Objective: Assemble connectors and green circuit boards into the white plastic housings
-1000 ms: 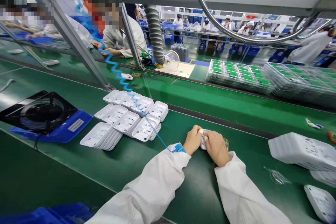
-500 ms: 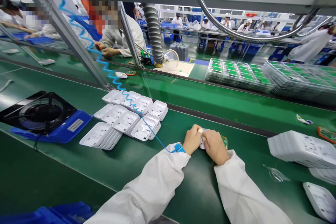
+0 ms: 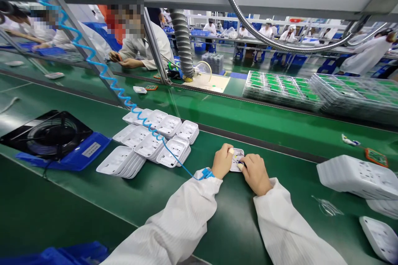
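A small white plastic housing shell [image 3: 236, 155] lies open side up on the green bench between my hands, with thin wires or small parts inside. My left hand [image 3: 222, 161] grips its left edge, thumb on the rim and fingers curled. My right hand [image 3: 256, 174] is closed at the shell's right side, its thumb and fingertips pressed down into it near a small dark piece. What those fingertips hold is too small and covered to make out. Finger covers show on both hands. A blue wrist strap [image 3: 207, 174] with a coiled cord is on my left wrist.
Stacked white shells [image 3: 149, 143] stand left of my hands; more stacks [image 3: 357, 176] are at right. A black fan [image 3: 56, 134] sits far left. Beyond the bench edge, the green belt [image 3: 205, 105] carries circuit boards [image 3: 376, 156]. Trays of boards [image 3: 281, 89] stand behind. A co-worker [image 3: 149, 45] sits opposite.
My hands and the shell have shifted slightly left, and the shell's inside shows more. The green board edge beside my right hand is out of sight. Items on the belt have moved left.
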Demonstrator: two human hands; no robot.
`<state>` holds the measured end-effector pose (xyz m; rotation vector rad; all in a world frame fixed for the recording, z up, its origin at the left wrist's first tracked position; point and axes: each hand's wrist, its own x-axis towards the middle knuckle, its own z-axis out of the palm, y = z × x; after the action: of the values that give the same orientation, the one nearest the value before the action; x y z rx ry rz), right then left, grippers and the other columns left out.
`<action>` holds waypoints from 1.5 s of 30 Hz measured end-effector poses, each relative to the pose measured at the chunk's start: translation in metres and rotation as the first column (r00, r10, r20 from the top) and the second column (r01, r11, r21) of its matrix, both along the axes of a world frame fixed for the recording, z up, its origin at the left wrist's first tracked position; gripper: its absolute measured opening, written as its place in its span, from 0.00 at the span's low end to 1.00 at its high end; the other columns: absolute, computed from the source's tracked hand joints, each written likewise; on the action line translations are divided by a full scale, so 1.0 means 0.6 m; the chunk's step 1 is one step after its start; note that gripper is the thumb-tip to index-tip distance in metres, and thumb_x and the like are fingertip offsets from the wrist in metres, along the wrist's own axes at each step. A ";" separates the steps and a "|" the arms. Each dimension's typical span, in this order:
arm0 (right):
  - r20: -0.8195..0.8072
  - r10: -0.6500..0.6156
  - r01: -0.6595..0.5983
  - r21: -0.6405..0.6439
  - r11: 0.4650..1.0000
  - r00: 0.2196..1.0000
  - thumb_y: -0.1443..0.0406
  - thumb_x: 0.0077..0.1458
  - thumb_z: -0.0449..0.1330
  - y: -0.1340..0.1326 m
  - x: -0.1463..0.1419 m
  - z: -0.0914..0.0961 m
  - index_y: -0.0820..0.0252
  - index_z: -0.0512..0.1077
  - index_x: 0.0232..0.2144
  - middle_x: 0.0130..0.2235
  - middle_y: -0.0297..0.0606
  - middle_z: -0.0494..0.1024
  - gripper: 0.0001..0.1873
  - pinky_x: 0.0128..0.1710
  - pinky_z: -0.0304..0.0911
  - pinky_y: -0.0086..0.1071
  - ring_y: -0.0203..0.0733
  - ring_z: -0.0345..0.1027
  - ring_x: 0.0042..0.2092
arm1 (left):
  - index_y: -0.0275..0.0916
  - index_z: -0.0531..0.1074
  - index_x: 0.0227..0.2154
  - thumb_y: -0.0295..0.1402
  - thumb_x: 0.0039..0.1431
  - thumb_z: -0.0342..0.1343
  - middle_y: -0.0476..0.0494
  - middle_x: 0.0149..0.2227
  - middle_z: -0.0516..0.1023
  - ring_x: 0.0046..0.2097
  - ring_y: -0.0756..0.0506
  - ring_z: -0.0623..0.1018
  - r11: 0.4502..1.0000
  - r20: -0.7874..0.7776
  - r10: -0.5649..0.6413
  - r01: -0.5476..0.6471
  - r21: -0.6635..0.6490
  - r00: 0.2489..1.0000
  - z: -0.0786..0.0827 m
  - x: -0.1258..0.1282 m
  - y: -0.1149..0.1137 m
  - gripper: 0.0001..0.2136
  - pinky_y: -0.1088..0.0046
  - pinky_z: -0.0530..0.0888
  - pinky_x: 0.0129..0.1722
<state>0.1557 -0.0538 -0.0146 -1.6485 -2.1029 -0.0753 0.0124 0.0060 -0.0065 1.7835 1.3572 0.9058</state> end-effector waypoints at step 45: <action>-0.295 -0.029 -0.115 -0.459 0.881 0.955 0.69 0.47 0.54 0.006 0.011 0.023 0.58 0.59 0.42 0.35 0.36 0.71 0.17 0.32 0.52 0.28 0.39 0.64 0.34 | 0.39 0.68 0.35 0.31 0.59 0.40 0.47 0.34 0.74 0.37 0.49 0.72 0.949 -0.047 -0.241 0.245 0.199 0.969 -0.006 0.008 -0.013 0.11 0.74 0.66 0.39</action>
<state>0.1625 -0.0502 -0.0010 -1.7366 -2.0200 0.7133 0.0175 -0.0020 -0.0104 2.0682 1.0569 0.9167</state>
